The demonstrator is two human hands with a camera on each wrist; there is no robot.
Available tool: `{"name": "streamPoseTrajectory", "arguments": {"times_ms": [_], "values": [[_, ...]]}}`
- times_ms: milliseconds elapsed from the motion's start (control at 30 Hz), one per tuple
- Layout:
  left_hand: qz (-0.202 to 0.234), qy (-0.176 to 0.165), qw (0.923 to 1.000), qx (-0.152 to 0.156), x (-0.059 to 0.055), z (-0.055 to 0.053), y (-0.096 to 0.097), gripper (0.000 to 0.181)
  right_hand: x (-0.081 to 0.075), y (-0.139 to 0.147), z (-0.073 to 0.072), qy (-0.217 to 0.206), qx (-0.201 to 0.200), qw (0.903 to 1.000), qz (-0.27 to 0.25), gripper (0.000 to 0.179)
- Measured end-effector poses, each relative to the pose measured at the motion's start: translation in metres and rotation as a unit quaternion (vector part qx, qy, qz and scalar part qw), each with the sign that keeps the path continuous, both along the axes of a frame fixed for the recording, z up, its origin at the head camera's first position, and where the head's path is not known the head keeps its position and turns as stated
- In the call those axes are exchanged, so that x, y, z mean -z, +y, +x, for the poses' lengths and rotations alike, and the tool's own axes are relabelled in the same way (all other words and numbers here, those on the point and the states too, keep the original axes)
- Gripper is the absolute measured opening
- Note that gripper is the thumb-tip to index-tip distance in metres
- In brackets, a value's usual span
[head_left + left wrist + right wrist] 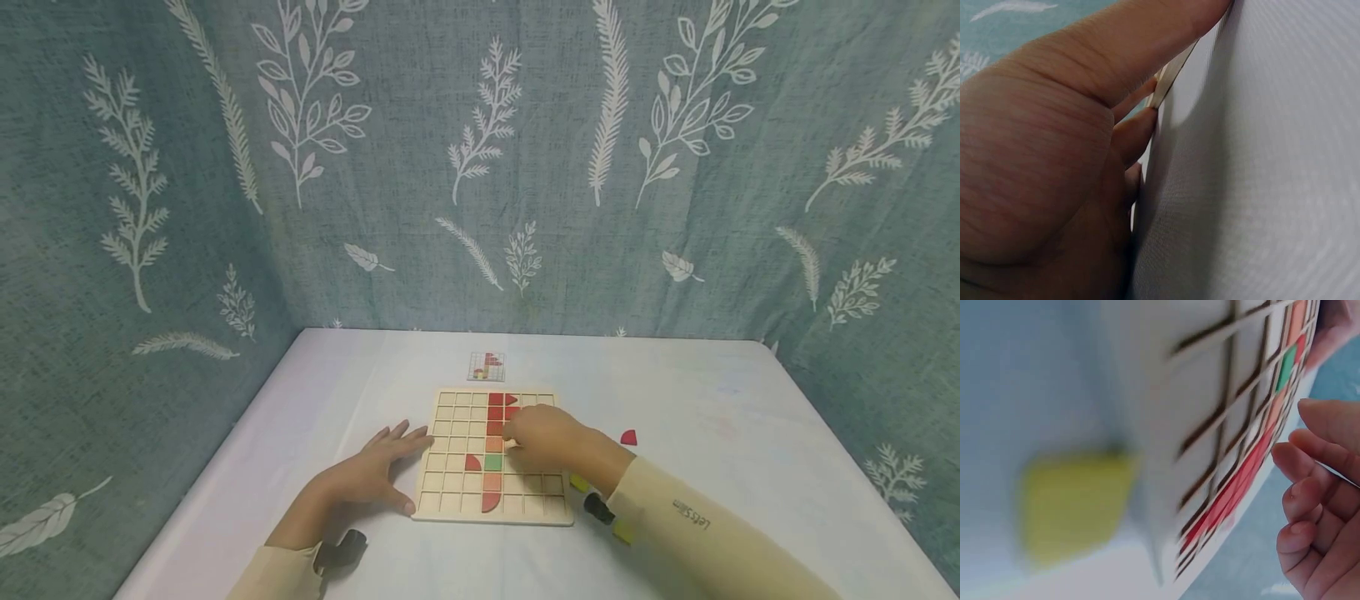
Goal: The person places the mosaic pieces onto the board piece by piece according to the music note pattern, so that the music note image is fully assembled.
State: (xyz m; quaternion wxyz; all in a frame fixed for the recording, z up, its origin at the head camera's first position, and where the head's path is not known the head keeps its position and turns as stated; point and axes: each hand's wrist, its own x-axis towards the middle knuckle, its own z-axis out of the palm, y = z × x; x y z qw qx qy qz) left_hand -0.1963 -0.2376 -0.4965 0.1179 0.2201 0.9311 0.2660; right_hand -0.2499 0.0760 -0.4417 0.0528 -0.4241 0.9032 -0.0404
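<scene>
A wooden grid board (532,504) lies on the table. Down its middle runs a column of red pieces (496,413), an orange square (494,444), a green square (492,462), another orange square (492,482) and a rounded red piece (491,502). One red quarter-round (472,462) sits left of the green square. My left hand (367,475) spreads its fingers against the board's left edge. Over the board, right of the red column, my right hand (547,437) has loosely bent fingers; the right wrist view shows no piece between thumb and fingertips.
A small pattern card (487,367) lies beyond the board. To the right is a loose red quarter-round (629,437). Yellow pieces (579,482) lie beside the board's right edge, partly behind the right forearm. A patterned curtain (480,167) stands behind the white table (712,400).
</scene>
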Motion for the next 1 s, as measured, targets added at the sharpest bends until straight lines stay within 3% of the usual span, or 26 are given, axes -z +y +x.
{"name": "streamPoseTrajectory", "arguments": {"times_ms": [333,500,833,1000], "values": [[-0.008,-0.005,0.9999,-0.004,0.0,0.0,0.001,0.11,-0.012,0.073,-0.003,0.015,0.07,0.9974,0.01,0.016],[-0.005,-0.003,1.0,-0.001,0.001,-0.001,0.0,0.11,-0.01,0.103,-0.005,0.021,0.082,0.9962,0.019,0.016],[-0.005,-0.001,1.0,-0.001,0.0,-0.001,0.0,0.111,-0.007,0.144,-0.009,0.001,0.087,0.9962,-0.003,0.018],[-0.004,-0.001,1.0,0.002,0.001,-0.001,0.0,0.111,-0.006,0.157,-0.012,-0.025,0.118,0.9927,0.005,0.023]]}}
